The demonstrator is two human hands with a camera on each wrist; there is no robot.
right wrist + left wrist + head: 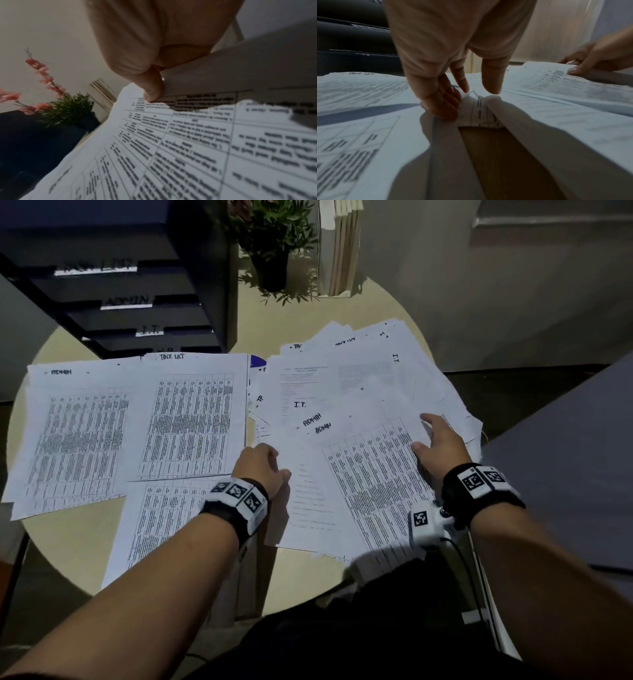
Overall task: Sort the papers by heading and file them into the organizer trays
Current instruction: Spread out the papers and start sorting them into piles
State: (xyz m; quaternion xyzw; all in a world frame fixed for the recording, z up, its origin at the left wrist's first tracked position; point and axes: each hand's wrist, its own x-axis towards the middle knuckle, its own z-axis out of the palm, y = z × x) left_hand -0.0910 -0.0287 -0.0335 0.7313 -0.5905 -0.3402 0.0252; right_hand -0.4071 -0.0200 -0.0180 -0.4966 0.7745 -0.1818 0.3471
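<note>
A round, light table (82, 529) holds everything. Papers cover most of its top. On the left lie flat sheets marked ADMIN (75, 433) and TASK LIST (191, 419), side by side. On the right sits a messy pile of papers (359, 392). At the back stand a black organizer with trays (144, 313), a small green plant in a dark pot (274, 251) and some books (342, 248).

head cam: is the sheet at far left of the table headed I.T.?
No, the far-left sheet carries the handwritten heading ADMIN at its top left corner, while an I.T. heading shows on a page in the loose pile to the right.
</note>
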